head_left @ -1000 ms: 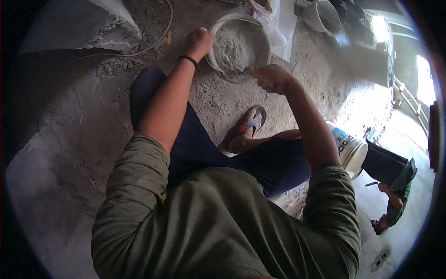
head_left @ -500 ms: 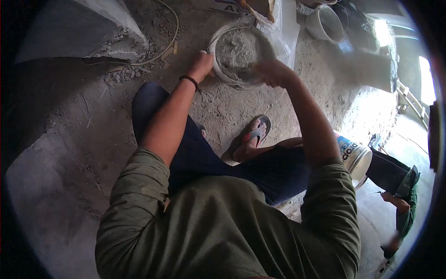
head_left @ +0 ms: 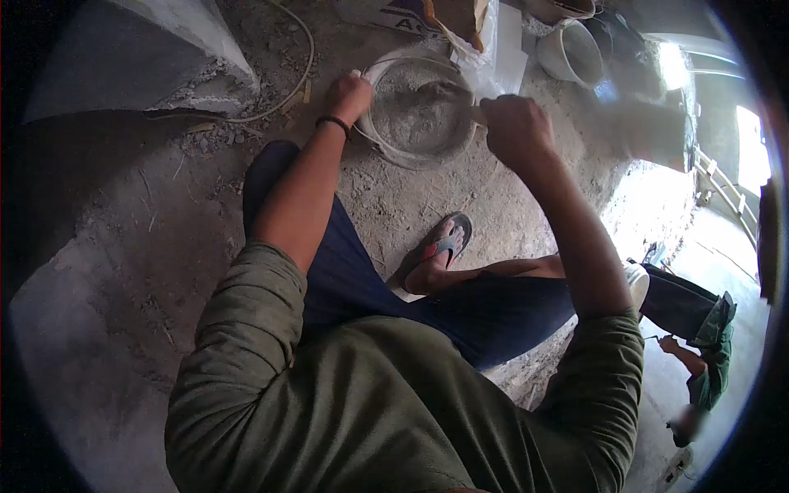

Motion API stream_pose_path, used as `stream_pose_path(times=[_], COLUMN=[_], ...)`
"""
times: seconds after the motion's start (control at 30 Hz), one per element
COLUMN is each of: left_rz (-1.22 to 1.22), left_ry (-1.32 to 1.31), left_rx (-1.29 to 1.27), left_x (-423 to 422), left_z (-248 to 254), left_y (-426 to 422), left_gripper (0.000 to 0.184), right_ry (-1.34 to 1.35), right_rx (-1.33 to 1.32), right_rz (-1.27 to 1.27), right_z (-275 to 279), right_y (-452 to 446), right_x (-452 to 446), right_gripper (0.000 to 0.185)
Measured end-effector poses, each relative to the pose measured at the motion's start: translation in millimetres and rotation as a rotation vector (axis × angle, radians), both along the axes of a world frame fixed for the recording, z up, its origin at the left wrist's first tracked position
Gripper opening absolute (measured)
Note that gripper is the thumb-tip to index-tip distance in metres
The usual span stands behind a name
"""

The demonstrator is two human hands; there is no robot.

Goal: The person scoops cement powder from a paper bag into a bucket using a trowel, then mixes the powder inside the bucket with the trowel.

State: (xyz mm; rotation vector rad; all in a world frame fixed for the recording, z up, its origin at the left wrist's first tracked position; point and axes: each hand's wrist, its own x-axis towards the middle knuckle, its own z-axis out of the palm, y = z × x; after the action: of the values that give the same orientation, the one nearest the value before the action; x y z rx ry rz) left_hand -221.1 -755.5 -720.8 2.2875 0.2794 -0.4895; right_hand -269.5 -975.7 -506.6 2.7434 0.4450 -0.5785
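A round bucket (head_left: 415,162) of wet grey mortar (head_left: 404,117) stands on the ground in front of me. My left hand (head_left: 349,97) is closed on the left side of its rim. Over the right side of the rim, my right hand (head_left: 516,127) is clenched round the handle of a trowel (head_left: 479,116). The trowel's blade is coated in mortar and hard to tell from the mix at the bucket's upper right.
Behind the bucket lie a torn cardboard box (head_left: 382,15) and a plastic sheet (head_left: 486,62). Another bucket (head_left: 569,53) stands at upper right. A hose (head_left: 306,66) curves beside a concrete block (head_left: 148,62). A co-worker in green (head_left: 713,361) is at far right.
My right hand has moved right and outward, from over the mortar to the bucket's right rim. The mortar's surface has been spread flatter. My left hand has shifted slightly up along the rim.
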Motion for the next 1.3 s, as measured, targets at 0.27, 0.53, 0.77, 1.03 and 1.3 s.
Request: stream_pose_path(times=[0.27, 0.53, 0.77, 1.03, 1.3], left_rz=[-0.073, -0.039, -0.049, -0.035, -0.172], left_ry=[-0.026, -0.01, -0.053, 0.021, -0.097], left_rx=[-0.019, -0.002, 0.019, 0.01, 0.089], left_x=[-6.4, 0.7, -7.3, -17.1, -15.1], left_z=[3.4, 12.8, 12.3, 17.0, -19.3], left_y=[-4.0, -7.1, -5.5, 0.2, -0.1], left_gripper=[0.047, 0.042, 0.04, 0.043, 0.041], right_ry=[0.195, 0.352, 0.085, 0.18, 0.123], right_rx=[0.046, -0.013, 0.08, 0.054, -0.017], right_rz=[-0.054, 0.015, 0.176, 0.236, 0.25], right_z=[-125.1, -57.5, -29.6, -114.7, -40.9], right_y=[-0.6, -2.9, 16.1, 25.1, 32.9], right_x=[34.6, -0.4, 32.0, -1.8, 15.8], right_gripper=[0.018, 0.023, 0.021, 0.017, 0.016])
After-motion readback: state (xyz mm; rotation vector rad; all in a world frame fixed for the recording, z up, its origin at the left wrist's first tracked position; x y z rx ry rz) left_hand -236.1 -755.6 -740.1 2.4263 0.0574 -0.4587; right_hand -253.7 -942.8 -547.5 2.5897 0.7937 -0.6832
